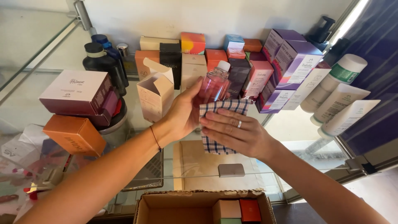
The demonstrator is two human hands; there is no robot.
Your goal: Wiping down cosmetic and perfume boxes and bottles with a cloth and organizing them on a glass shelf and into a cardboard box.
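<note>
My left hand (182, 114) holds a clear bottle (214, 85) of pink liquid with a white cap, tilted above a glass shelf (132, 103). My right hand (236, 132), a ring on one finger, presses a blue-and-white checked cloth (226, 107) flat against the lower part of the bottle. Just left of the bottle stands an opened beige carton (155, 93) with its top flap up.
Many coloured cartons (232, 62) crowd the shelf's back. Dark bottles (101, 62) stand at the left, stacked boxes (76, 93) in front of them. White tubes and bottles (340, 97) lean at the right. A cardboard box (203, 207) with small cartons sits below.
</note>
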